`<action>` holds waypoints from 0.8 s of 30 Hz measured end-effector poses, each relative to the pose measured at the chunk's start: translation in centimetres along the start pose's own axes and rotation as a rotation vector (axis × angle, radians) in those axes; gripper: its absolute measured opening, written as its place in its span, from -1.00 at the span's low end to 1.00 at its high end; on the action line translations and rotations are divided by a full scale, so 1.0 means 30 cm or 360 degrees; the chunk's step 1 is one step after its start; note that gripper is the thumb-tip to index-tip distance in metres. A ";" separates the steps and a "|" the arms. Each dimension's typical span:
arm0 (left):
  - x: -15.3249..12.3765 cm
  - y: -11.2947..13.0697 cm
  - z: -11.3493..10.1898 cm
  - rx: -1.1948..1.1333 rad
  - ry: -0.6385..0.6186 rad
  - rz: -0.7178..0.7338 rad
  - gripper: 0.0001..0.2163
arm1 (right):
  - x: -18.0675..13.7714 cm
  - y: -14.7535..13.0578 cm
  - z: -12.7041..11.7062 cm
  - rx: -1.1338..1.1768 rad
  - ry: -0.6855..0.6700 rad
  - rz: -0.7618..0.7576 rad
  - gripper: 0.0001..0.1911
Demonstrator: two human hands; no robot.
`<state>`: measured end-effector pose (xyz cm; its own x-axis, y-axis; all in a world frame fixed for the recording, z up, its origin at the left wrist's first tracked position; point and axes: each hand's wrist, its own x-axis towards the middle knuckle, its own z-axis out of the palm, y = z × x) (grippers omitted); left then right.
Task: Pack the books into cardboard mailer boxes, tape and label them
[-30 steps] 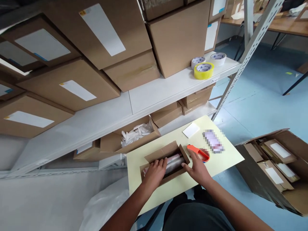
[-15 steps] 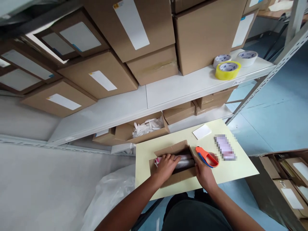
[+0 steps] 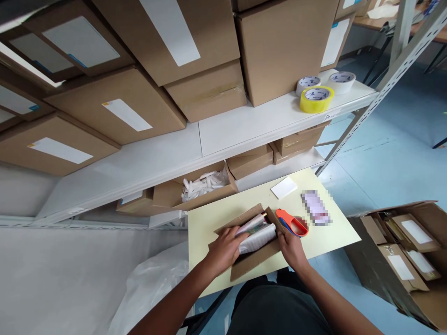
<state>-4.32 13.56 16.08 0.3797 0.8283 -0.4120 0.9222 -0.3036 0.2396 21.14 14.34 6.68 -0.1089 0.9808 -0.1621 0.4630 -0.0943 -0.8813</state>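
Carton (image 3: 256,260) between hands (image 3: 223,253): left (image 3: 226,246) curled over packets (image 3: 257,239) (grip unclear), right (image 3: 292,249) clasping flap (image 3: 274,219), orange tool (image 3: 287,218) beside

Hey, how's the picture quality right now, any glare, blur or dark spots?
Head view: open box fairly clear; an item on the table masked by pixel mosaic; pale glare on the blue floor beside the shelf; deep shade across the upper-left cartons.
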 end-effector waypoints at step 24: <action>0.005 0.032 0.142 0.0116 0.0283 -0.0055 -0.24 | -0.005 0.004 -0.019 -0.0163 0.0034 -0.0053 -0.62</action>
<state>-3.06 11.39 12.49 0.3350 0.9069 -0.2555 0.9397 -0.3017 0.1612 21.71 14.29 6.85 -0.1077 0.9865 -0.1230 0.5471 -0.0445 -0.8359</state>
